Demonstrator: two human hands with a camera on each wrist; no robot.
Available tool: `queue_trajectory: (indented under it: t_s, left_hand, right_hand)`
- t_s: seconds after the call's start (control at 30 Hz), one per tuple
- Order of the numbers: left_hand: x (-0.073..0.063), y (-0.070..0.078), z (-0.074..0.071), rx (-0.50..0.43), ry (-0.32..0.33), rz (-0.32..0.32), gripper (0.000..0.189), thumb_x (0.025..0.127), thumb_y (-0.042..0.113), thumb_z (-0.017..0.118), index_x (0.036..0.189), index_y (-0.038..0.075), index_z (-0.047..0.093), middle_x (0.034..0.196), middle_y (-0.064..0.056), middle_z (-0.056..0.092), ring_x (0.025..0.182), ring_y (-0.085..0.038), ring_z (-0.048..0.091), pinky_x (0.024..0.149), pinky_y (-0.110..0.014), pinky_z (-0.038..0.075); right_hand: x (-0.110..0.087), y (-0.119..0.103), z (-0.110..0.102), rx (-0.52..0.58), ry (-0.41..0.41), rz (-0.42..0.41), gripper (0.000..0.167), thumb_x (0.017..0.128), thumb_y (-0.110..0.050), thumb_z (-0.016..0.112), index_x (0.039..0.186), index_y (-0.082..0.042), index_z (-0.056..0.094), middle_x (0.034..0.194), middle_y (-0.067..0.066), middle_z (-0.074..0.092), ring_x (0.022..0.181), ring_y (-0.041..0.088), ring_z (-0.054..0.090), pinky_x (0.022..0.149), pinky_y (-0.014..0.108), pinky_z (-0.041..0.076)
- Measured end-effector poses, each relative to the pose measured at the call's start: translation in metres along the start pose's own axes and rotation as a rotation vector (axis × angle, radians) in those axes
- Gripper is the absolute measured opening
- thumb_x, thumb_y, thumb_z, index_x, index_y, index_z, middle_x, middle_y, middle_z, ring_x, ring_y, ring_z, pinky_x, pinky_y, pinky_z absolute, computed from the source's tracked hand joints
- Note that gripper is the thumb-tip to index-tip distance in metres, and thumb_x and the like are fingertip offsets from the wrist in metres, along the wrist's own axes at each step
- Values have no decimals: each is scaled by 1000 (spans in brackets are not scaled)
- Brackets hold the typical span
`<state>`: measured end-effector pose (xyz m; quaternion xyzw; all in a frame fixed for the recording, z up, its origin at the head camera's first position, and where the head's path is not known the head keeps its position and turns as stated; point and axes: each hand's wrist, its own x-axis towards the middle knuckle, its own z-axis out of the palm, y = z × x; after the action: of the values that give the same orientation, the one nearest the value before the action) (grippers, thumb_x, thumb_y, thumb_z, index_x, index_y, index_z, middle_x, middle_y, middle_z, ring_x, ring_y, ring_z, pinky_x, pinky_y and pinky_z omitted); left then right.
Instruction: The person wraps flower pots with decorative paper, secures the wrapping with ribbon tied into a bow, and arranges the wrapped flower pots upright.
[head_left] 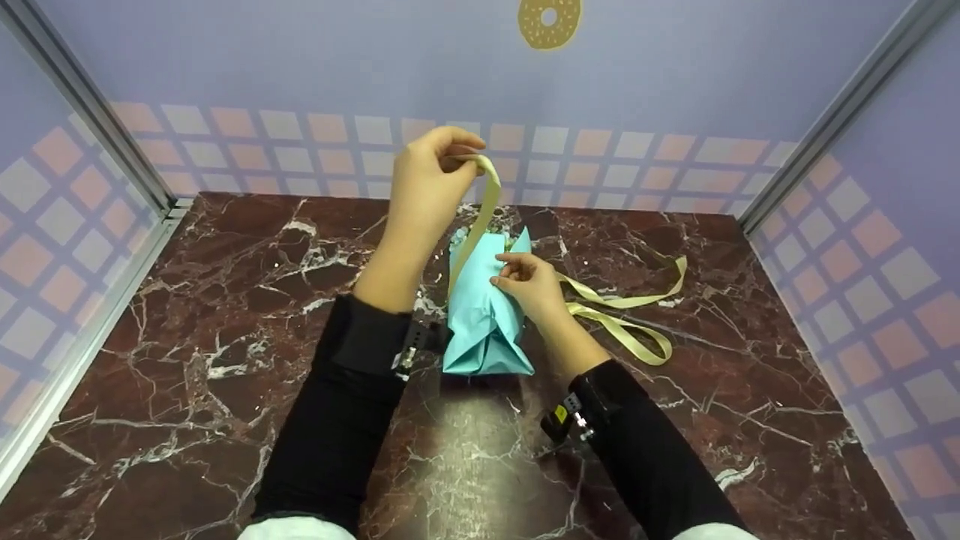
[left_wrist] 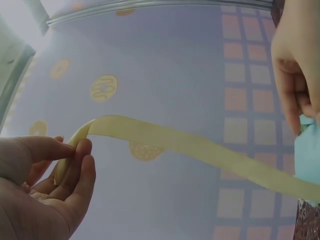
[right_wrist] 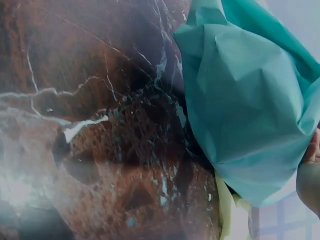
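A bouquet wrapped in turquoise paper (head_left: 480, 300) lies on the marble-patterned table, with small pale flowers (head_left: 459, 238) showing at its far end. My left hand (head_left: 435, 172) is raised above and left of it, pinching one end of a pale yellow ribbon (left_wrist: 165, 142) between thumb and fingers. From there the ribbon hangs down to the bouquet's left side. My right hand (head_left: 531, 285) is at the bouquet's right side, its thumb and fingers spread apart over the paper. In the right wrist view the turquoise wrapping (right_wrist: 245, 100) hides most of that hand.
More of the ribbon (head_left: 637, 345) trails in loops on the table to the right. The dark red marble table (head_left: 225, 420) is enclosed by a back wall (head_left: 315, 67) and side walls with a checked pattern. A camera is strapped to each wrist.
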<state>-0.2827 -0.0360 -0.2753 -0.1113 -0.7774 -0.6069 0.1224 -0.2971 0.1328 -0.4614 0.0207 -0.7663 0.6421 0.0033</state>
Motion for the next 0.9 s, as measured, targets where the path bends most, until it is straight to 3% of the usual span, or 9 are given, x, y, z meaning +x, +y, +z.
queue_trajectory:
  t_s: [0.13,0.33,0.43,0.5,0.63,0.8,0.9]
  left_hand:
    - [-1,3,9,-47,0,26,17,90,-5,64,105,2,69,99,-6,71,87,-13,67,82,-18,52]
    - [-4,5,23,-47,-38,47,15,90,-3,65,104,1,69,99,-6,71,88,-12,67,82,-17,52]
    - [-5,4,29,-13,-51,60,15,90,-2,66,104,3,69,100,-4,71,89,-10,67,82,-16,51]
    - [-6,3,32,1,-62,66,16,90,-2,66,104,4,70,99,-3,71,89,-9,66,82,-17,51]
    - [-12,-2,37,-2,-110,74,18,89,-2,67,104,6,71,97,-2,71,88,-10,64,82,-18,51]
    - [-18,-14,42,-35,-246,58,24,88,0,69,111,9,69,101,-3,71,90,-10,66,84,-19,51]
    - [-19,-30,41,-52,-268,11,35,88,-1,67,120,12,65,105,-4,70,90,-12,67,81,-23,54]
  right_hand:
    - [-1,-3,-1,-84,-60,-44,30,85,-8,75,114,-2,69,84,4,62,73,15,55,64,24,46]
    - [0,-18,3,-317,-151,-49,39,78,-41,81,95,-10,65,87,4,60,78,19,56,68,31,48]
    - [2,-26,6,-416,-173,-75,37,85,-46,73,86,-11,61,84,4,58,74,19,53,66,33,46]
    - [5,-31,6,-446,-193,-85,35,93,-45,61,92,-10,64,87,6,62,78,20,56,69,35,47]
    - [9,-35,3,-405,-210,-62,45,104,-38,38,101,-4,67,87,8,65,75,21,58,67,33,47]
    - [12,-31,-2,-231,-165,14,48,105,-29,34,87,3,64,71,7,60,61,18,53,57,29,45]
    - [13,-27,-6,-154,-159,22,53,106,-25,31,82,7,66,67,9,61,57,18,53,56,29,47]
